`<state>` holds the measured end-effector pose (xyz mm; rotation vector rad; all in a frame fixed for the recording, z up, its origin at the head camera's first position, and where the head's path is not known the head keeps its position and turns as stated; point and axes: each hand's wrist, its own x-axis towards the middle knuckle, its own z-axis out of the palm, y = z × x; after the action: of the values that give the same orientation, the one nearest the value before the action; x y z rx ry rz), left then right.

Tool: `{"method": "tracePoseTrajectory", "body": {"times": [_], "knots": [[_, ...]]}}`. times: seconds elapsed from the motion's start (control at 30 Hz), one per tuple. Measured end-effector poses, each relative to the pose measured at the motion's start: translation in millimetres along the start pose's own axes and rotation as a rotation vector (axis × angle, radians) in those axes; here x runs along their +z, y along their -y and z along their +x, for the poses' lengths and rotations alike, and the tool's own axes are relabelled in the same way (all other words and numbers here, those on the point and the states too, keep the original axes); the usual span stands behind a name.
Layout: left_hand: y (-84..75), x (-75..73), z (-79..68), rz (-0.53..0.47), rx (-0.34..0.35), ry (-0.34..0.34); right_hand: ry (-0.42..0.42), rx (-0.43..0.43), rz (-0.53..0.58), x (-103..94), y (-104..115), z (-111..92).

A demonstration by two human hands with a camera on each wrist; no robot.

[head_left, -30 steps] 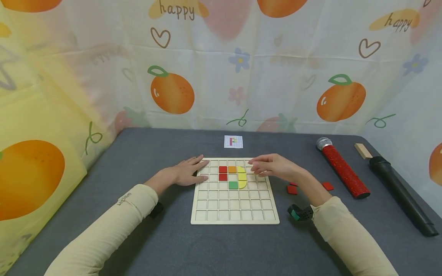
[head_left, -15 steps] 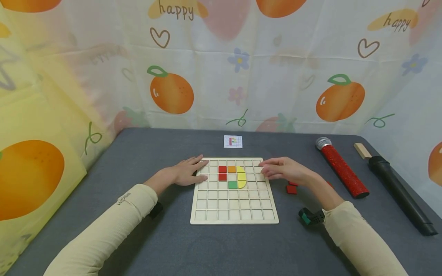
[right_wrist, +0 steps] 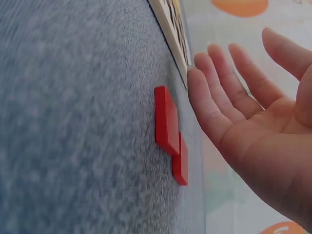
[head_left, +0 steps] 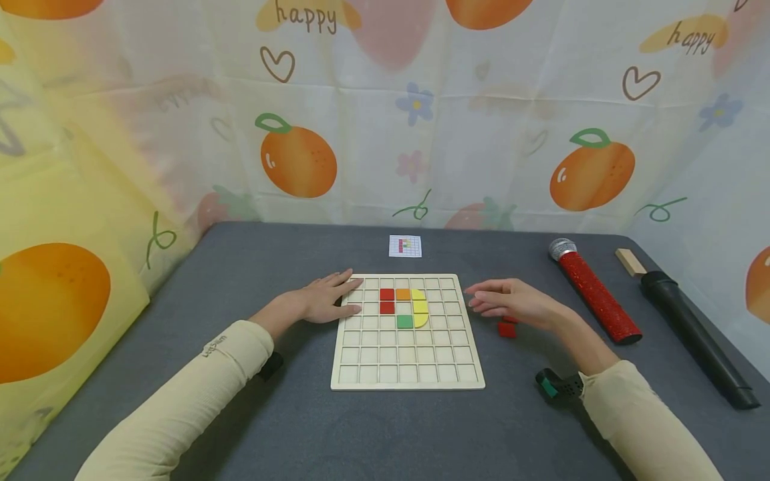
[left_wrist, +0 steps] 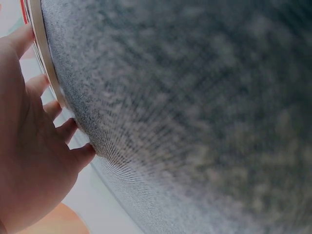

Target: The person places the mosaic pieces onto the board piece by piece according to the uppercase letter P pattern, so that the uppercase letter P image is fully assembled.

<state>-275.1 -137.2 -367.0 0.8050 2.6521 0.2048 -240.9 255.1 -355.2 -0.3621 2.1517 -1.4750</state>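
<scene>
A pale wooden grid board (head_left: 409, 355) lies on the table. In its upper cells sit two red tiles (head_left: 387, 307), an orange tile (head_left: 403, 294), a green tile (head_left: 405, 322) and yellow tiles (head_left: 420, 307), the lowest one rounded. My left hand (head_left: 315, 299) rests with spread fingers on the board's upper left edge; in the left wrist view its fingertips touch the rim (left_wrist: 46, 58). Just off the board's right side hovers my right hand (head_left: 514, 302), fingers relaxed and holding nothing. Below it, loose red tiles (right_wrist: 166, 121) lie on the table, partly hidden in the head view.
A small printed grid card (head_left: 406, 246) lies behind the board. On the right are a red glittery microphone (head_left: 598, 294), a black cylindrical handle (head_left: 698, 341) and a small wooden block (head_left: 630, 262). A fruit-patterned cloth (head_left: 373, 147) hangs behind the grey table (head_left: 385, 434).
My right hand has moved right, from above the board's upper right cells to beyond its right edge. The left hand and the tiles on the board have stayed in place.
</scene>
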Motion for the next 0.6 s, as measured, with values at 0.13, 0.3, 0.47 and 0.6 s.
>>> {"method": "tracePoseTrajectory", "body": {"times": [0.13, 0.3, 0.47, 0.6], "knots": [[0.6, 0.8, 0.6, 0.003, -0.003, 0.003, -0.002, 0.007, -0.011, -2.9, -3, -5], [0.7, 0.8, 0.6, 0.001, -0.007, 0.0, -0.004, 0.012, -0.023, -5.4, -8, -9], [0.2, 0.5, 0.6, 0.0, -0.006, 0.0, -0.009, 0.016, -0.044, -6.4, -11, -11], [-0.6, 0.0, -0.4, -0.002, -0.004, -0.002, -0.013, 0.015, -0.067, -7.6, -10, -14]]}}
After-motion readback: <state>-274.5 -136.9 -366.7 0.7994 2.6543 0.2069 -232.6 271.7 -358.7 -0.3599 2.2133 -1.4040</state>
